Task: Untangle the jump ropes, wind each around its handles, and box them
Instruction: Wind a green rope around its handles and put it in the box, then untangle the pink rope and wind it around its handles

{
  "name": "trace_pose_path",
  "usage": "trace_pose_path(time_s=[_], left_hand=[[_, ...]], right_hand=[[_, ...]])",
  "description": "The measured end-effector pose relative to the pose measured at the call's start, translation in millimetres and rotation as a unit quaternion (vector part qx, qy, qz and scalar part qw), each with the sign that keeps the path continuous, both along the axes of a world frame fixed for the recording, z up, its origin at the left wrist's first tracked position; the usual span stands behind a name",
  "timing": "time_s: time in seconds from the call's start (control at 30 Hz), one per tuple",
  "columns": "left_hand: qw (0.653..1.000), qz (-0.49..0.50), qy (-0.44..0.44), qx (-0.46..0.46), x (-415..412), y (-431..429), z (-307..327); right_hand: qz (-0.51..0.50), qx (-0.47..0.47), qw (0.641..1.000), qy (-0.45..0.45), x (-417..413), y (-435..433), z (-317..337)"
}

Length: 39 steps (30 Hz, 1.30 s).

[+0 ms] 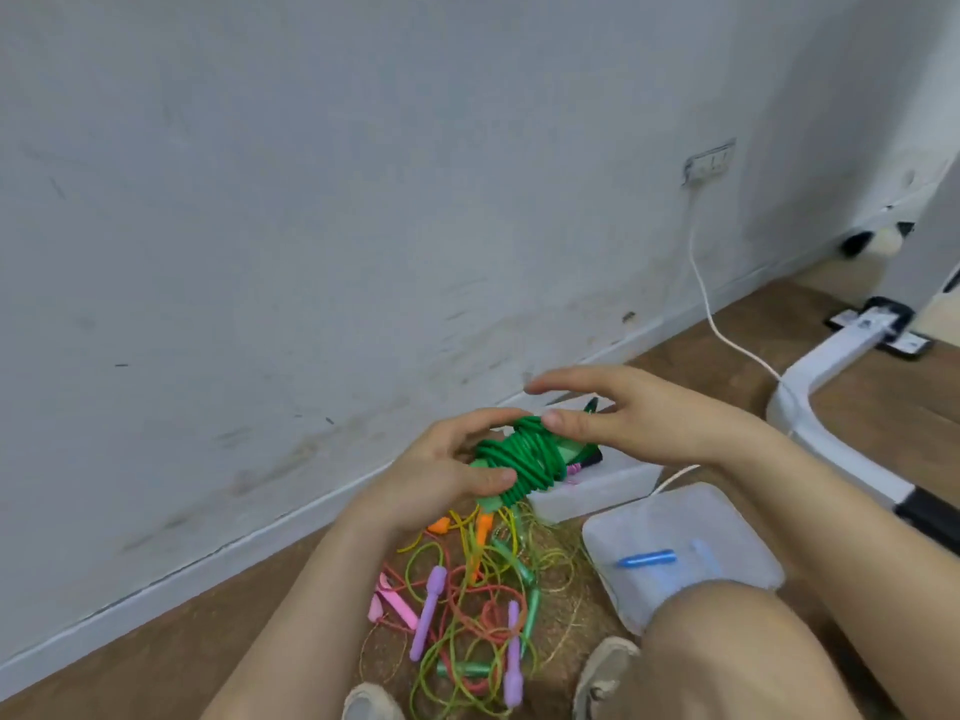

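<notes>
Head view, seated person on a brown wood-plank floor (pixel 857 423) that meets a scuffed white wall (pixel 311 200) along a pale skirting board (pixel 208 558). At frame centre the green jump rope wound into a bundle on its green handles (pixel 519 454) is held in the air between both hands. The left hand (pixel 441 470) grips its lower end, thumb pressed on the coils and fingers curled behind. The right hand (pixel 644 413) rests its thumb tip on the upper coils, with its fingers straight and spread above. Below, a tangle of thin coloured ropes with pink, purple, orange and green handles (pixel 478 579) lies on the floor. Just right of it are a white open box (pixel 597 491) and a translucent plastic lid (pixel 691 532). At upper right, a wall socket (pixel 711 161) feeds a white cable (pixel 701 283) that runs down toward a white furniture leg (pixel 831 366).
</notes>
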<state>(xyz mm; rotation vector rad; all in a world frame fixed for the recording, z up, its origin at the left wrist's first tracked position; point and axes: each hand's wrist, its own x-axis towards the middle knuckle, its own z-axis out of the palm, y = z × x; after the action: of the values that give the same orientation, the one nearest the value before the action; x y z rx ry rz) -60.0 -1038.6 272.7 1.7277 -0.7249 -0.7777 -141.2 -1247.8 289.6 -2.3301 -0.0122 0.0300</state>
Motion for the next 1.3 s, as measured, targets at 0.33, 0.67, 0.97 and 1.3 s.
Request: trace_pose_path(time_s=[0.33,0.67,0.97,1.3], left_hand=[[0.996,0.005,0.089,-0.004,100.0,-70.0,-140.3],[0.885,-0.156,-0.306,0.314,161.1,-164.9,-281.1],[0.749,-0.247,-0.449,0.42,159.6,-192.1,-321.6],[0.611,-0.4,-0.376,0.57,159.4,-215.3,-319.1]], right_hand=[[-0.056,0.053,0.991,0.114,71.9,-70.0,-135.2],[-0.074,-0.096,0.968,0.221,143.1,-138.8,-280.0],[0.008,-0.294,0.898,0.327,189.6,-119.5,-370.4],[-0.126,-0.33,0.865,0.358,195.2,-101.6,-379.3]])
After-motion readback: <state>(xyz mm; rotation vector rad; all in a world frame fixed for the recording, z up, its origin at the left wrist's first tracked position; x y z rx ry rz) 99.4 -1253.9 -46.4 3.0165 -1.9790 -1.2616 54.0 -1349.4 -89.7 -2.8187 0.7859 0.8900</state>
